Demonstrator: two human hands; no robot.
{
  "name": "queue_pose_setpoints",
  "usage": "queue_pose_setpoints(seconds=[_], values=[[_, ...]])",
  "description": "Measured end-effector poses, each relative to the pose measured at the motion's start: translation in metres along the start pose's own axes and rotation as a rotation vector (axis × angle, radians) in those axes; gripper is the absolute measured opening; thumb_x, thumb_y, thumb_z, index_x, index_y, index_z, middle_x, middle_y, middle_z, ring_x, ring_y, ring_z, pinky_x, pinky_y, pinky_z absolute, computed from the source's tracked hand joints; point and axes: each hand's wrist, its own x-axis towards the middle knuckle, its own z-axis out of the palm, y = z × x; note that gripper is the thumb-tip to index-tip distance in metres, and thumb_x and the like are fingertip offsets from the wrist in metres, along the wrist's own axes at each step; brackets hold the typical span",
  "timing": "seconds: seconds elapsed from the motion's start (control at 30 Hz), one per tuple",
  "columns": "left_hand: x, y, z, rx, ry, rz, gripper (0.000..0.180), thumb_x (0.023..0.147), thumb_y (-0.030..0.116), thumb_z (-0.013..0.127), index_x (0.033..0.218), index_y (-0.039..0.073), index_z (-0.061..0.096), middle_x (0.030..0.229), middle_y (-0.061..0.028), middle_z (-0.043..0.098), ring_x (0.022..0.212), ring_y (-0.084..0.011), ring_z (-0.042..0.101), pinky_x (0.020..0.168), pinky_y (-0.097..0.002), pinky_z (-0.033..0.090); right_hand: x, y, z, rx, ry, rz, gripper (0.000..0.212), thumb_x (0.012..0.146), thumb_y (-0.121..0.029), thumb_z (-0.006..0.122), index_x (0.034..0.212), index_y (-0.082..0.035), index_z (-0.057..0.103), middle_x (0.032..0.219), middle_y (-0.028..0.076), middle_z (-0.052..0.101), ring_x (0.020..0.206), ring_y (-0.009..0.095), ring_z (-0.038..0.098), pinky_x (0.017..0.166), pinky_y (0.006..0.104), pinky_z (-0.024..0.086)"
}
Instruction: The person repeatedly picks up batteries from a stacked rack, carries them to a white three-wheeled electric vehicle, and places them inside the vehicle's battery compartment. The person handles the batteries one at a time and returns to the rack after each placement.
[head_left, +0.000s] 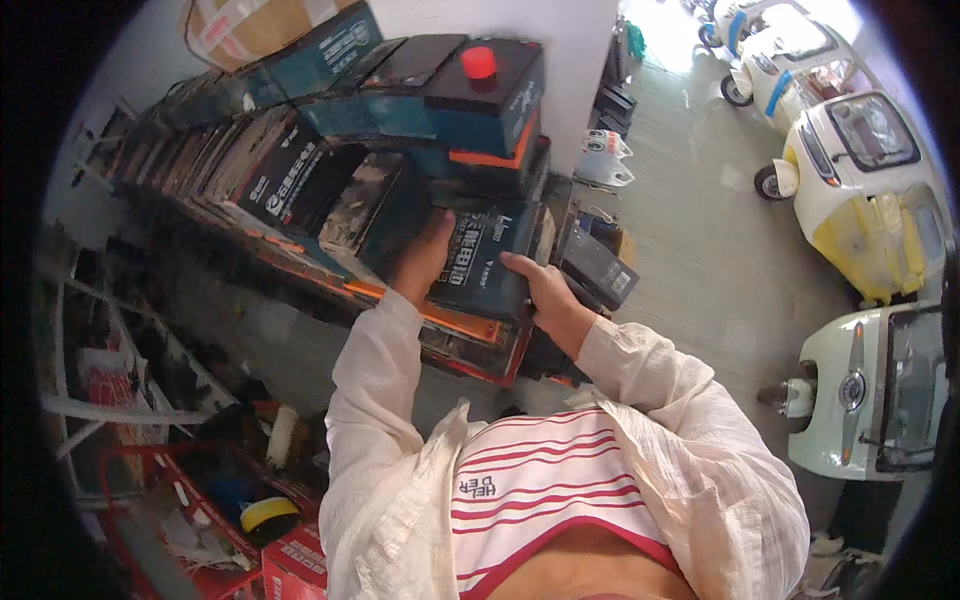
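Note:
A dark teal battery [482, 255] with white lettering on its face lies at the near right end of a battery stack. My left hand [428, 256] grips its left side, with the fingertips hidden in the gap beside the neighbouring battery. On the opposite side, my right hand [553, 295] has its thumb on the top edge; the other fingers are mostly out of sight along the side. Just left of my left hand sits another battery with a worn, dusty side [358, 205]. Orange-edged batteries [465, 322] lie underneath.
Behind are more stacked batteries, one carrying a red round cap [478, 62], and a cardboard box [250, 30]. A dark grey box [598, 265] leans at the right. White three-wheeled vehicles [855, 390] line the right side. A red metal frame [130, 500] stands lower left.

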Motion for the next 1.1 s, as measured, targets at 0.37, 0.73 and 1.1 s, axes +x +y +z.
queue_pose_setpoints(seconds=[0.37,0.73,1.1], values=[[-0.140,0.025,0.099,-0.728,-0.234,-0.081,0.069,0.095,0.066,0.041,0.118,0.003,0.061,0.103,-0.0072,0.069,0.090,-0.0162,0.065,0.084,-0.0340,0.050,-0.157,-0.009,-0.102,-0.550,0.232,-0.581,0.076,0.067,-0.024,0.086,0.123,0.007,0.044,0.111,0.020,0.062,0.105,0.029,0.061,0.095,0.0351,0.046],[-0.361,0.021,0.400,-0.648,-1.494,-0.146,0.072,0.092,0.059,0.043,0.145,0.011,0.034,0.143,-0.0146,0.044,0.130,-0.0363,0.042,0.107,-0.0589,0.036,-0.494,0.117,-0.315,-0.853,1.003,-0.547,0.079,0.054,-0.038,0.083,0.116,0.001,0.052,0.109,0.022,0.064,0.103,0.039,0.063,0.085,0.0461,0.051],[-0.743,-0.009,0.663,0.061,-1.951,-0.695,0.073,0.088,0.058,0.029,0.145,0.015,0.039,0.149,-0.0161,0.038,0.133,-0.0379,0.041,0.108,-0.0600,0.034,-0.808,0.347,-0.445,-0.182,1.679,-0.248,0.082,0.059,-0.041,0.084,0.119,0.004,0.050,0.113,0.024,0.062,0.106,0.040,0.061,0.088,0.0451,0.051]])
